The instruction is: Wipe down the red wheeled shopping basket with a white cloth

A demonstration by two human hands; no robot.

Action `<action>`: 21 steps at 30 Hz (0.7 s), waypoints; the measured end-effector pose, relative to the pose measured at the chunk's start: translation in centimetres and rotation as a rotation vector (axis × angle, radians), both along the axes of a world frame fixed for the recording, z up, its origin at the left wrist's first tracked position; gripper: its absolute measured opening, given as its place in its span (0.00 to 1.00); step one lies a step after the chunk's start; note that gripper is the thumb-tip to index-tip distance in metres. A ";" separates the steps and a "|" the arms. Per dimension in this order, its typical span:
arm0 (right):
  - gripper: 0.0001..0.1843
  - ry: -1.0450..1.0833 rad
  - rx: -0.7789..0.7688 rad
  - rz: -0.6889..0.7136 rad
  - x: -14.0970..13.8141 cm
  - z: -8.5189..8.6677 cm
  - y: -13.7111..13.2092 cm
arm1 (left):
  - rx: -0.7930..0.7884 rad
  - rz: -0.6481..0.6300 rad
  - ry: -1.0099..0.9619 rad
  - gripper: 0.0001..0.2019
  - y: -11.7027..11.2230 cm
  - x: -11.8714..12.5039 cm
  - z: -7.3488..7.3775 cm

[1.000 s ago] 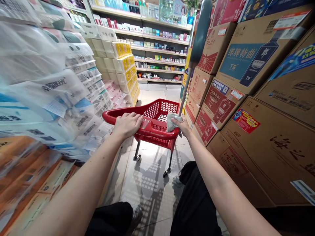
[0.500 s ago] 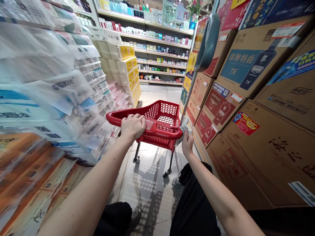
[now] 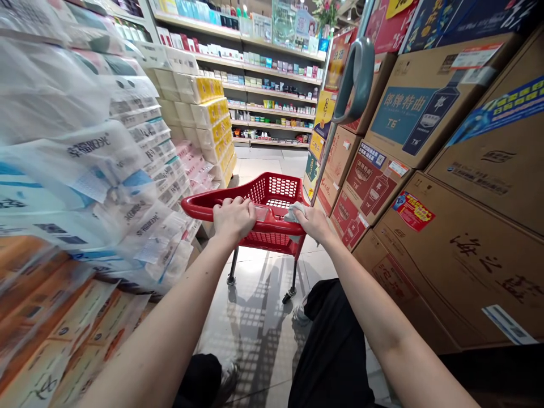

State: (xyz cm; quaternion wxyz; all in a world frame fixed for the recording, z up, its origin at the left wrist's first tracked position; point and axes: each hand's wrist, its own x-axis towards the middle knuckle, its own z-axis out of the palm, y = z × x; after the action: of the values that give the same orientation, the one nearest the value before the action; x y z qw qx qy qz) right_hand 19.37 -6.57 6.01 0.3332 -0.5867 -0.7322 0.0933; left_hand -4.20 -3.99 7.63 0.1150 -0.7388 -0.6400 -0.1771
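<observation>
A small red plastic shopping cart (image 3: 272, 195) on thin wheeled legs stands in the aisle in front of me. My left hand (image 3: 233, 218) is closed around its near rim. My right hand (image 3: 312, 221) rests on the rim's right corner and presses a light grey cloth (image 3: 293, 212) against it. A grey pull handle (image 3: 357, 79) on a metal rod rises from the cart's right side, up past the boxes.
Plastic-wrapped paper packs (image 3: 85, 158) are stacked high on the left. Brown cardboard boxes (image 3: 446, 187) line the right. Shelves of small goods (image 3: 272, 85) close the aisle's far end. The floor is glossy tile (image 3: 259, 317); my dark trousers and shoes show below.
My right hand with the cloth has come up from below the cart's right corner onto the top of the rim. The left hand has kept its grip.
</observation>
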 end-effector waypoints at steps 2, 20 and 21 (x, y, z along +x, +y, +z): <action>0.23 -0.037 0.096 -0.051 -0.5 -0.5 -0.8 | 0.007 0.003 -0.006 0.24 0.0 0.2 0.0; 0.30 -0.367 0.144 -0.188 -4.9 -0.1 -0.7 | 0.023 0.021 -0.037 0.24 -0.6 1.7 0.1; 0.29 -0.366 0.183 -0.182 -4.9 -0.5 -0.9 | 0.025 0.024 -0.040 0.24 -0.6 1.8 0.1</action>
State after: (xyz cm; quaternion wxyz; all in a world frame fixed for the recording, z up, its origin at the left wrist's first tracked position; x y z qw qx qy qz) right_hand 14.43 -7.47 5.53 0.2535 -0.6248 -0.7299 -0.1121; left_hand -2.42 -4.63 7.71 0.1134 -0.7259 -0.6487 -0.1983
